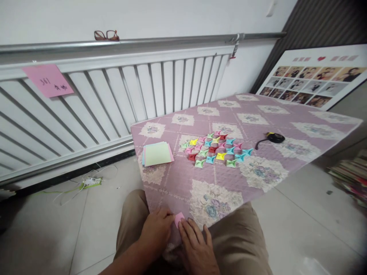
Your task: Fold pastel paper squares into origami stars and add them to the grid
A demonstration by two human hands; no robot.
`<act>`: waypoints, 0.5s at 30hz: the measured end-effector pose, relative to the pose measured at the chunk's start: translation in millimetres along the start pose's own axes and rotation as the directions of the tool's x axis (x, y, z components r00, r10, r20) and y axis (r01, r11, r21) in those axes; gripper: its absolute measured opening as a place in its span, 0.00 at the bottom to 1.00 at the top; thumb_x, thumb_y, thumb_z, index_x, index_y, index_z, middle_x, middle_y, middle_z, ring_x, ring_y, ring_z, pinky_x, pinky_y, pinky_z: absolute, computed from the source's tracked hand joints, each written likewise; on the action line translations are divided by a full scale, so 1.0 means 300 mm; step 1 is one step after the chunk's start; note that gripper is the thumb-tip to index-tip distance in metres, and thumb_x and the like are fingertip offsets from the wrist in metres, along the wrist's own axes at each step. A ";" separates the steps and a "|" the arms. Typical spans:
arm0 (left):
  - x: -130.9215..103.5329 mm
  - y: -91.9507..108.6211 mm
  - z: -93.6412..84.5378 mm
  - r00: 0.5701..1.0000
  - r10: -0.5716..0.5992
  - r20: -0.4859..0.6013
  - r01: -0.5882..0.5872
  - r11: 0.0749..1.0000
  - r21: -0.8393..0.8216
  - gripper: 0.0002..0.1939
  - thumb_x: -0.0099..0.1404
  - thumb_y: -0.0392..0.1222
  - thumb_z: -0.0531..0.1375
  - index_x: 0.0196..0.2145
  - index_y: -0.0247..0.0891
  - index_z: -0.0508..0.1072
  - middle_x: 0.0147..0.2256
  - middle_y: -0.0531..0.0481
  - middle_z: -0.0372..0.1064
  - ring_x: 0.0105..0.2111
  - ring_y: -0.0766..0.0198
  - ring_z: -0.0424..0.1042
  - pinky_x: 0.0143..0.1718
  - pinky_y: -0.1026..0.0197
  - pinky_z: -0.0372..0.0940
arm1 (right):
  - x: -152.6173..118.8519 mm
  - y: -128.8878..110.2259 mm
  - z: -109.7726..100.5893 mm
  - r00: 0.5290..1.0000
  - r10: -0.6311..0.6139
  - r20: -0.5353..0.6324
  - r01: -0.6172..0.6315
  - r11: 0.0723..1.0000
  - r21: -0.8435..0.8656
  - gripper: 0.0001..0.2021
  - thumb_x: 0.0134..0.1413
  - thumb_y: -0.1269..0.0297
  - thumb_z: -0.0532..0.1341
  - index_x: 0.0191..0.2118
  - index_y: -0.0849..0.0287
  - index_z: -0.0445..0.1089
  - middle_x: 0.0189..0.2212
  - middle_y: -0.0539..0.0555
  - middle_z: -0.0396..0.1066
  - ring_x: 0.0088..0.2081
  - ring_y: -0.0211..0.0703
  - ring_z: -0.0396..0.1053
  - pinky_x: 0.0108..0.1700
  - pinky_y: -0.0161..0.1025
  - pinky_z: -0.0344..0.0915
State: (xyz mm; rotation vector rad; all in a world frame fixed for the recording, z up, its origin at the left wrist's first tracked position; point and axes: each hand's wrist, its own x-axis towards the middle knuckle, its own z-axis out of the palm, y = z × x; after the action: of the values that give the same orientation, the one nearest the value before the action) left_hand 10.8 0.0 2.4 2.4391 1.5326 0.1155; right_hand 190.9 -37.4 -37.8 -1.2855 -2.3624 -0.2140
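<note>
A small folded piece of pink paper (pixel 179 218) lies at the near corner of the table, between my hands. My left hand (pixel 156 232) has its fingers curled in and pinches the paper's left edge. From the right, my right hand (pixel 197 244) rests its outstretched fingertips on the paper; its thumb is hard to make out. Farther up the table stand several small folded paper figures (pixel 212 150) in rows, coloured pink, green, blue, yellow and red. A stack of square paper sheets (pixel 157 154), pale green on top, sits at the left edge.
A flowered purple cloth (pixel 177 183) covers the table. Toward the right lies a black object with a short cord or strap (pixel 275 137). A white radiator (pixel 160 88) runs behind, with glasses (pixel 106 36) on the pipe above. A power strip (pixel 91 182) lies on the floor.
</note>
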 end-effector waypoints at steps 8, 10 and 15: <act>0.062 0.040 -0.062 0.966 -0.243 0.086 0.255 0.952 -0.172 0.07 0.64 0.40 0.54 0.38 0.40 0.70 0.40 0.50 0.67 0.41 0.60 0.66 0.42 0.61 0.59 | 0.051 0.010 -0.033 0.988 0.136 0.073 -0.147 0.972 0.182 0.16 0.54 0.70 0.57 0.48 0.48 0.67 0.45 0.48 0.73 0.47 0.47 0.66 0.51 0.48 0.51; 0.072 0.042 -0.067 0.963 -0.246 0.106 0.262 0.949 -0.173 0.05 0.62 0.40 0.55 0.36 0.40 0.70 0.40 0.50 0.67 0.41 0.60 0.66 0.41 0.61 0.59 | 0.080 0.024 -0.036 0.972 0.214 0.101 -0.233 0.938 0.257 0.07 0.56 0.69 0.58 0.38 0.50 0.70 0.37 0.49 0.73 0.41 0.45 0.67 0.47 0.46 0.55; 0.080 0.033 -0.066 0.969 -0.225 0.102 0.240 0.955 -0.174 0.05 0.61 0.40 0.57 0.35 0.39 0.69 0.39 0.49 0.67 0.41 0.59 0.66 0.41 0.60 0.58 | 0.131 0.047 -0.028 0.936 0.336 0.105 -0.351 0.910 0.221 0.13 0.53 0.66 0.62 0.45 0.55 0.68 0.38 0.54 0.70 0.41 0.48 0.66 0.42 0.44 0.58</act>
State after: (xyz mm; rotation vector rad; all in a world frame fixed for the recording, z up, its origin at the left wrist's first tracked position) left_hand 26.2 20.9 22.4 2.0797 1.6781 0.1067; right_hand 186.6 -2.6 -13.7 -1.5756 -2.0869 0.2164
